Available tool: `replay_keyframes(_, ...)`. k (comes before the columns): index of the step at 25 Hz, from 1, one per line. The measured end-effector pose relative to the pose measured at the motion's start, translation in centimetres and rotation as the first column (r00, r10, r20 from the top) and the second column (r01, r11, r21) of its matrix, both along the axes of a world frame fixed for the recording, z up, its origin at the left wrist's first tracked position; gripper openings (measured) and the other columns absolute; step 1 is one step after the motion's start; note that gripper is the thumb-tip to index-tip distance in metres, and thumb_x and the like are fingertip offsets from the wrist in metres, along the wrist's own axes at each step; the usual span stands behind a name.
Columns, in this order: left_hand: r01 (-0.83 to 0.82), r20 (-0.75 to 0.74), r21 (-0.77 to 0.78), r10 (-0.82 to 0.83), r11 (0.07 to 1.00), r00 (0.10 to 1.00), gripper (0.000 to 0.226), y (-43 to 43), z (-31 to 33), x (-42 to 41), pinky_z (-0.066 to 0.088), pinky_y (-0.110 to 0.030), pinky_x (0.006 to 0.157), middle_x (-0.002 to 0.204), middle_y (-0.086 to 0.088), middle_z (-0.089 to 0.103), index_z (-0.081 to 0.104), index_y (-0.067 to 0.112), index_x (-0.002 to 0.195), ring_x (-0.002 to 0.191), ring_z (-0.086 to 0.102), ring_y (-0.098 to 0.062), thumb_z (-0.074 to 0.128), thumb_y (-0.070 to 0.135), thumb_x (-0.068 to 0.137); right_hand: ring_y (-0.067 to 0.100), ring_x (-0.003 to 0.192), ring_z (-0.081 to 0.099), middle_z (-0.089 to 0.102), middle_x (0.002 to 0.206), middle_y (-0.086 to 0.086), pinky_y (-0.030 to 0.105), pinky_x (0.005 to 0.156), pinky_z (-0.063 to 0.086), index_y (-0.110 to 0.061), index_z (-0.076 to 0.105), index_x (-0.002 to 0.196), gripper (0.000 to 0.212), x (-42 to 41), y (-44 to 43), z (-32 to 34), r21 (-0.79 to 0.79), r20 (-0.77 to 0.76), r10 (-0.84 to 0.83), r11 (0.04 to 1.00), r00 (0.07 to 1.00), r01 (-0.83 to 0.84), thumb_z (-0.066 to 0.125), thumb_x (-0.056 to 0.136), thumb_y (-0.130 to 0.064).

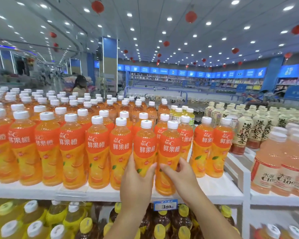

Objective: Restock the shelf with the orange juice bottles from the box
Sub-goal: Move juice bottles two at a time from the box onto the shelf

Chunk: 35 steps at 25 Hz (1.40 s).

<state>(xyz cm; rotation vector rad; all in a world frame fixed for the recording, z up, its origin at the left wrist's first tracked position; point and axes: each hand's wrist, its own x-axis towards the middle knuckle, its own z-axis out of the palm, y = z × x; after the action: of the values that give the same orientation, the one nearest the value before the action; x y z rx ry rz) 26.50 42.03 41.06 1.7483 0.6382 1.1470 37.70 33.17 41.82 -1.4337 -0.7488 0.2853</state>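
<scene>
Two orange juice bottles are in the hands at the front edge of the white shelf (214, 188), upright and side by side, their labels touching or nearly so. Each orange juice bottle is clear plastic with a white screw cap, an orange upper label with white characters, and a lower band printed with orange slices. The left hand (136, 178) grips the left bottle (144, 145) round its lower body, thumb on the left side and fingers wrapped across the front. The right hand (178, 171) holds the right bottle (170, 149) at the waist, thumb and fingers curled round it. Whether their bases rest on the shelf cannot be told. Front row count: ten bottles including the two held, the leftmost cut by the frame edge. The rows behind, identical, are too many to count exactly. Directly below the held pair, one blue price tag (165, 205) is fixed to the shelf lip. Behind the rows to the right stand four yellow-green bottles (179, 115). Further right stand cream milk tea bottles (243, 133), then pink drink bottles (266, 166), three labels showing in front. The lower shelf carries bottles with yellow caps (160, 229) and white caps (34, 228).
</scene>
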Motion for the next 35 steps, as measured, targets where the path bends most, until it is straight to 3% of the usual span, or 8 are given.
replay_keyframes(5,-0.057,-0.106,0.061,0.064,0.997,0.992,0.055,-0.3,0.3,-0.9,0.047,-0.017,0.083,0.110,0.030,0.065,0.056,0.034,0.134,0.100,0.060,0.005,0.076,0.047,0.084,-0.004,0.100,0.068,0.073,0.109,-0.018,0.017,0.078,0.057,-0.030,0.061,0.117,0.040,0.0,-0.6,-1.8,0.032,0.009,0.016,0.999,1.000,-0.016,0.080,0.083,-0.023)
replay_keyframes(9,-0.009,-0.140,-0.055,0.001,0.998,0.990,0.060,-0.5,-0.1,-1.3,0.049,-0.023,0.084,0.118,0.018,0.063,0.042,0.025,0.137,0.110,0.062,-0.007,0.076,0.035,0.088,0.001,0.106,0.068,0.073,0.112,-0.016,0.021,0.084,0.057,-0.027,0.063,0.122,0.043,-0.1,-1.2,-3.1,0.009,0.038,0.010,1.000,0.999,-0.010,0.080,0.083,-0.023)
replay_keyframes(13,-0.096,-0.238,0.133,0.126,0.986,0.963,0.044,-0.6,-0.2,-2.2,0.054,-0.034,0.093,0.113,0.016,0.061,0.056,0.030,0.126,0.109,0.059,-0.010,0.072,0.046,0.088,0.004,0.109,0.068,0.073,0.117,-0.013,0.028,0.091,0.057,-0.023,0.064,0.124,0.040,0.1,-1.7,-3.1,0.025,0.032,0.060,0.998,0.998,-0.061,0.077,0.086,-0.019)
replay_keyframes(20,-0.146,-0.249,0.225,0.201,0.963,0.947,0.040,-0.8,0.6,-2.7,0.054,-0.033,0.090,0.112,0.007,0.067,0.063,0.022,0.124,0.107,0.062,-0.016,0.071,0.042,0.090,0.001,0.111,0.066,0.071,0.119,-0.015,0.025,0.091,0.057,-0.025,0.061,0.127,0.044,-0.2,-1.7,-3.7,0.037,0.017,0.046,0.998,0.999,-0.046,0.076,0.086,-0.025)
replay_keyframes(25,-0.162,-0.296,0.257,0.238,0.953,0.925,0.051,-0.4,0.5,-2.3,0.055,-0.032,0.090,0.118,0.004,0.069,0.062,0.019,0.128,0.110,0.063,-0.018,0.071,0.049,0.087,0.001,0.109,0.067,0.072,0.117,-0.017,0.025,0.089,0.057,-0.030,0.063,0.120,0.036,-0.6,-1.3,-3.9,0.033,0.027,0.049,0.998,0.998,-0.050,0.076,0.086,-0.028)
replay_keyframes(29,-0.159,-0.294,0.262,0.235,0.952,0.926,0.057,-0.1,0.3,-2.3,0.052,-0.030,0.090,0.122,0.001,0.068,0.060,0.016,0.132,0.114,0.063,-0.020,0.072,0.048,0.087,0.002,0.110,0.067,0.071,0.118,-0.016,0.028,0.091,0.056,-0.031,0.064,0.119,0.037,-0.7,-1.1,-4.1,0.038,0.041,0.029,0.999,0.999,-0.030,0.076,0.084,-0.033)
replay_keyframes(35,-0.112,-0.266,0.299,0.196,0.948,0.944,0.062,0.0,-0.2,-2.8,0.045,-0.023,0.096,0.134,0.001,0.061,0.049,0.015,0.146,0.126,0.056,-0.018,0.070,0.037,0.092,0.003,0.110,0.067,0.070,0.121,-0.011,0.022,0.088,0.057,-0.027,0.065,0.122,0.038,-0.9,-1.1,-4.1,0.044,0.069,0.010,0.999,0.998,-0.013,0.074,0.086,-0.031)
